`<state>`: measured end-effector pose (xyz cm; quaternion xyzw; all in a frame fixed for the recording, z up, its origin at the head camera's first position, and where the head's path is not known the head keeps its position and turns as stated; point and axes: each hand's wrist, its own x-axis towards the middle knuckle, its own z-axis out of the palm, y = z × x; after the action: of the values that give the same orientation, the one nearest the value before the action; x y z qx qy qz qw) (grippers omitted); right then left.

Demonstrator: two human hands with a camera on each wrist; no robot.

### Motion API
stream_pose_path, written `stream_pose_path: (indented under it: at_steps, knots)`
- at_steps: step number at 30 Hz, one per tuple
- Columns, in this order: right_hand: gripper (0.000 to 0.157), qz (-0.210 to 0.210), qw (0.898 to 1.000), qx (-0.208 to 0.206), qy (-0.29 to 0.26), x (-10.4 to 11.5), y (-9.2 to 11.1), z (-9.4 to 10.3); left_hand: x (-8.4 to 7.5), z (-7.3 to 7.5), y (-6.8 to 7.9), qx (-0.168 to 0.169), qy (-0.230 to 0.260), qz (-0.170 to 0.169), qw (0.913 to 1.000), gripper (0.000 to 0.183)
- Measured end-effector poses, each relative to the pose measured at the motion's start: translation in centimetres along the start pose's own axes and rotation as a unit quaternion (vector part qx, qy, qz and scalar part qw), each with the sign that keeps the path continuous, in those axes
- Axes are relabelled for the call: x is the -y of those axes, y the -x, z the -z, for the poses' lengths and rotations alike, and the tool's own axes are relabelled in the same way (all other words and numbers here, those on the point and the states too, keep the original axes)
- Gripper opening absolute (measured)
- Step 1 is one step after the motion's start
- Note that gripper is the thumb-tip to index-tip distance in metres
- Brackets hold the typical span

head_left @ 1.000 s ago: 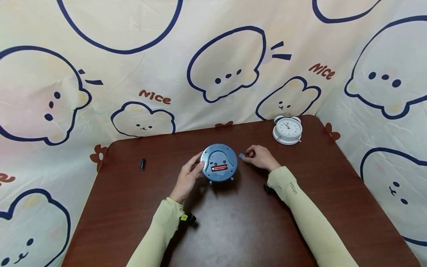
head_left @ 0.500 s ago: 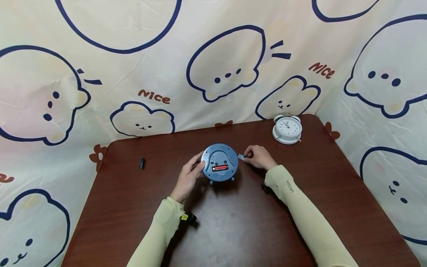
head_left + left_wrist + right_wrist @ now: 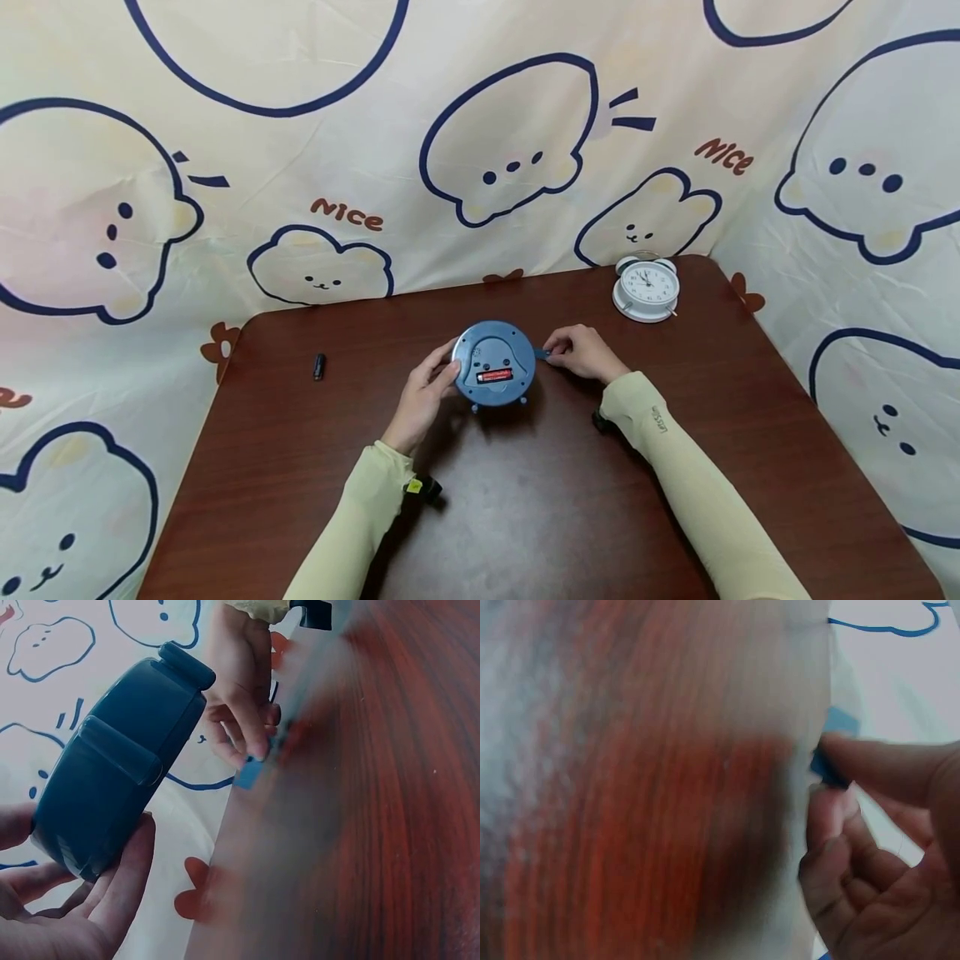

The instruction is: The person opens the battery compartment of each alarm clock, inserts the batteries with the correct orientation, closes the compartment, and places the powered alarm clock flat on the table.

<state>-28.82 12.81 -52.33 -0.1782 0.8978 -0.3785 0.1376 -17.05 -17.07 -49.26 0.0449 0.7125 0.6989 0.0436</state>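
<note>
My left hand point(image 3: 418, 400) grips the left edge of a round blue alarm clock point(image 3: 491, 342), thumb on its back, which faces the head camera. A red battery point(image 3: 495, 376) lies in the uncovered slot low on that back. In the left wrist view the clock point(image 3: 112, 772) shows side-on, with fingers at its lower end. Just right of the clock, my right hand point(image 3: 588, 353) pinches a small blue battery cover point(image 3: 541, 354) between thumb and fingers. That cover point(image 3: 842, 721) sticks out beyond the fingertips in the right wrist view.
A black battery point(image 3: 319, 367) lies on the left of the brown table point(image 3: 517, 517). At the back right stands a white alarm clock point(image 3: 647, 287). A cartoon-printed cloth point(image 3: 450, 258) hangs behind the table and at both sides.
The battery cover has turned in my right fingers, from flat face showing to a thin, darker strip. The right hand shifted slightly left, then back. My left hand holds the blue clock almost still.
</note>
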Motion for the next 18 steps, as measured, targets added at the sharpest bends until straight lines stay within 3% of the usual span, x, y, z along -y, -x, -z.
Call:
stream_pose_path:
  at_steps: [5, 11, 18]
  knots:
    - [0.012, 0.014, 0.995, 0.011, -0.095, 0.0, 0.7, 0.9, 0.1, 0.0, 0.1, -0.003, 0.005, 0.007, 1.0, 0.047]
    - [0.021, 0.002, 0.97, 0.021, -0.242, 0.8, 2.0, 2.4, 0.3, -0.1, 0.0, 0.009, 0.008, 0.013, 0.9998, 0.048]
    - [0.026, 0.045, 0.95, -0.004, -0.31, 2.8, 3.7, 4.3, 0.3, -0.1, -0.1, 0.013, 0.009, 0.012, 0.9998, 0.048]
